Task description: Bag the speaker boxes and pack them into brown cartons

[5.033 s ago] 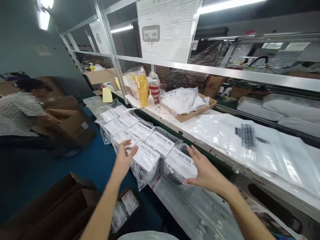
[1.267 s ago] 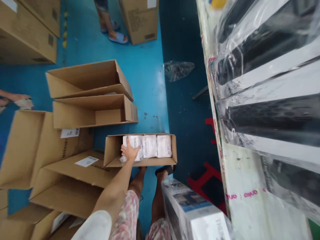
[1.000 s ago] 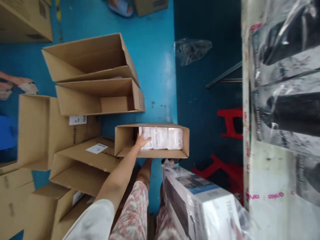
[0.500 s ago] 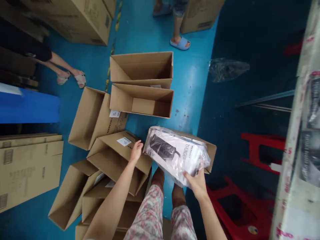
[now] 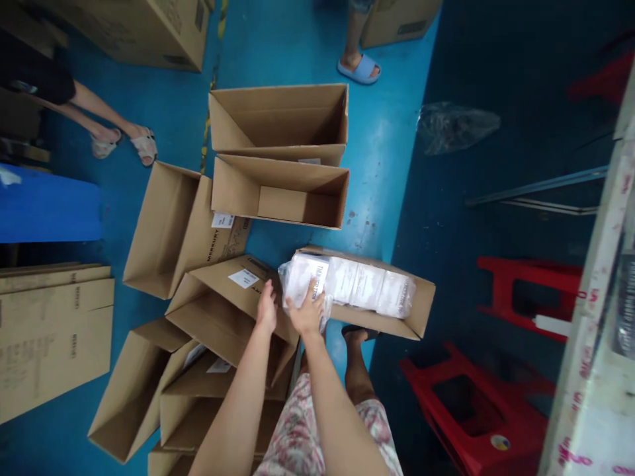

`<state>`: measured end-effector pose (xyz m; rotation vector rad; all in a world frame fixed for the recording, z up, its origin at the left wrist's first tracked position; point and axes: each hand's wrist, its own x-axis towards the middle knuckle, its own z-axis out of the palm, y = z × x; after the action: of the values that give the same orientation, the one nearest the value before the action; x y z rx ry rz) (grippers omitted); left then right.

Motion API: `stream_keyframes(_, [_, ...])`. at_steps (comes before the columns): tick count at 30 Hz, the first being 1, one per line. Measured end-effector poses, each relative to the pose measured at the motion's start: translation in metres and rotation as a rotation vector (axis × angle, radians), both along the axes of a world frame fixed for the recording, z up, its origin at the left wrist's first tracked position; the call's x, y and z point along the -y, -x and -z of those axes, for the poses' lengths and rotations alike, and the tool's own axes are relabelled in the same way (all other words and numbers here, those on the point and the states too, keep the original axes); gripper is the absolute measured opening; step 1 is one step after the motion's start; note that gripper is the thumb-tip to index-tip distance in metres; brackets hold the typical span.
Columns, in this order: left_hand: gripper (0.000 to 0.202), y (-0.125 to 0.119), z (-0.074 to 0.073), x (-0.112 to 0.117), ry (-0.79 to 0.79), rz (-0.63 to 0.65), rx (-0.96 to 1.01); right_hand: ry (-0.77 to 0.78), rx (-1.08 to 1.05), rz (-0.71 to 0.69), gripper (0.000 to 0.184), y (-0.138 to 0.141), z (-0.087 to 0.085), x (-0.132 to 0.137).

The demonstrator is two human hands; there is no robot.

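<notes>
**Wrapped box swung from lying across the packed carton to its left end**

Half a second ago our wrapped box lay aslant over the packed carton; now its lettered end faces up at the carton's left end, and how far down it sits is hidden. Our right hand has come left with it, thumb and fingers spread on the box; we cannot tell whether they grip. Our left hand is open and holds nothing we can see, just left of the packed carton.

White boxes fill the packed carton's middle. Crowding its left side is a tilted carton, with a labelled carton farther left. Two open cartons stand beyond it. Our dark sandal is close on its near side. To its right we see red stools; beyond it to the right, a clear bag lies on the floor. A co-worker's blue sandal is well beyond it.
</notes>
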<state>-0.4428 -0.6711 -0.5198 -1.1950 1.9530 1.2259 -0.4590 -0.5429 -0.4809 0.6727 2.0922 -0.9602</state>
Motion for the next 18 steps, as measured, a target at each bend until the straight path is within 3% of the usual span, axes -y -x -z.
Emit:
stream_keyframes(3, [0.062, -0.007, -0.028, -0.002, 0.043, 0.055, -0.075, 0.046, -0.087, 0.015, 0.065, 0.006, 0.023, -0.048])
stream_keyframes(6, [0.061, -0.007, -0.027, -0.045, 0.001, 0.354, -0.163, 0.044, -0.177, 0.025, 0.054, -0.014, 0.031, -0.092])
stream_keyframes(8, [0.07, 0.001, -0.005, -0.084, -0.031, 0.484, -0.029, 0.035, -0.223, 0.031, 0.052, -0.039, 0.032, -0.114])
stream_keyframes(12, [0.087, 0.035, 0.061, -0.139, 0.034, 0.466, 0.342, -0.102, -0.31, 0.106, 0.052, -0.074, 0.03, -0.176])
stream_keyframes(14, [0.097, 0.049, 0.08, -0.142, 0.062, 0.469, 0.379, -0.301, -0.361, 0.188, 0.068, -0.068, 0.033, -0.227])
stream_keyframes(15, [0.096, 0.053, 0.083, -0.135, 0.07, 0.478, 0.372, -0.422, -0.371, 0.224, 0.081, -0.059, 0.036, -0.255])
stream_keyframes(17, [0.077, 0.056, 0.074, -0.109, 0.086, 0.503, 0.295, -0.59, -0.271, 0.25, 0.103, -0.034, 0.048, -0.311])
stream_keyframes(18, [0.065, 0.054, 0.064, -0.091, 0.104, 0.511, 0.235, -0.583, -0.173, 0.239, 0.105, -0.02, 0.057, -0.334])
